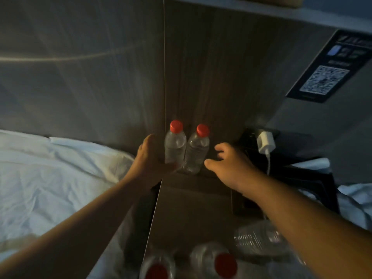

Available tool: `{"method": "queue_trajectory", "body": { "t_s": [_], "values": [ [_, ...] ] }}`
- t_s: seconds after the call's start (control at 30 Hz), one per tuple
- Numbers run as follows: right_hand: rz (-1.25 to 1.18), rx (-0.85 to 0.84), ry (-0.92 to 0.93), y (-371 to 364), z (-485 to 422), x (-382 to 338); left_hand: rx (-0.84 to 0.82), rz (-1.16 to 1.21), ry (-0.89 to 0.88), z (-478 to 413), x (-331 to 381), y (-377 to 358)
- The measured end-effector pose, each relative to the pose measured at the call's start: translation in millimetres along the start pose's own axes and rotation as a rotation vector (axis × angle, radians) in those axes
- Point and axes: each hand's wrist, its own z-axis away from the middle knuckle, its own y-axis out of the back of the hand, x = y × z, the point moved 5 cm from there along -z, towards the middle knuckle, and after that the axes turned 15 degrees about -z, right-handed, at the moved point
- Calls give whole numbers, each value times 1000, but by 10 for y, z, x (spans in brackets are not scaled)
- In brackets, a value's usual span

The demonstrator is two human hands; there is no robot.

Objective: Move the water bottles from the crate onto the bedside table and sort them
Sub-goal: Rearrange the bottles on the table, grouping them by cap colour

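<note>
A: Red-capped and clear, upright at the back of the worktop (191,208), close to the wood wall panel (201,77). Counting two water bottles there?

B: Counting two, yes: left bottle (175,146) and right bottle (197,152), touching side by side, long axes vertical, caps up.

A: And the grips?

B: Flanking the pair. Left grip (153,158) just beside the left bottle, palm turned to it, fingers straight and pointing up, thumb reaching across low by the base. Released, grasping nothing; possibly touching the plastic, but cannot tell through the blur. Right grip (227,164) just beside the right bottle, fingers loosely curled, thumb stretched toward the lower body. Likewise released and empty.

A: Nearer which?

B: Left grip nearer the left bottle, right grip nearer the right, and the left closer in. Bottles forward of both wrists, between the two palms.

A: So pressing inward next?

B: Looks like squaring up the pair, as a guess: a push from both sides along the row, kept low to avoid tipping such tall, narrow shapes.

A: More to bring over?

B: Probably. Blurred at the near edge: near-left bottle (157,268), near-right bottle (223,263), and a lying bottle (259,240) on its side. Cannot make out the crate itself.

A: Anything to mind?

B: White charger (265,143) with its cable, just beyond the right grip. Bed (50,178) off to the left.
</note>
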Motion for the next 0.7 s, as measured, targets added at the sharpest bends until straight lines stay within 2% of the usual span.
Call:
{"method": "queue_trajectory", "body": {
  "t_s": [0.07, 0.13, 0.23, 0.33, 0.37, 0.47, 0.53, 0.7],
  "values": [
    [21, -75, 40, 163, 321, -26, -29, 98, 23, 315, 79, 159],
    [34, -101, 70, 331, 654, -4, -171, 245, 62, 679, 208, 266],
    [62, -72, 98, 552, 1084, 124, -315, 477, 60, 1249, 379, 418],
    [162, -18, 132, 687, 1396, 328, -370, 525, 60, 1758, 463, 549],
    [187, 9, 145, 736, 1466, 382, -368, 501, 45, 1882, 483, 579],
    [269, 64, 186, 830, 1589, 499, -328, 155, -71, 2103, 508, 631],
    [308, 103, 195, 869, 1601, 559, -282, 34, -74, 2140, 437, 619],
    [286, 122, 34, 877, 1484, 732, -172, -216, -45, 2140, 278, 531]
  ]
}}
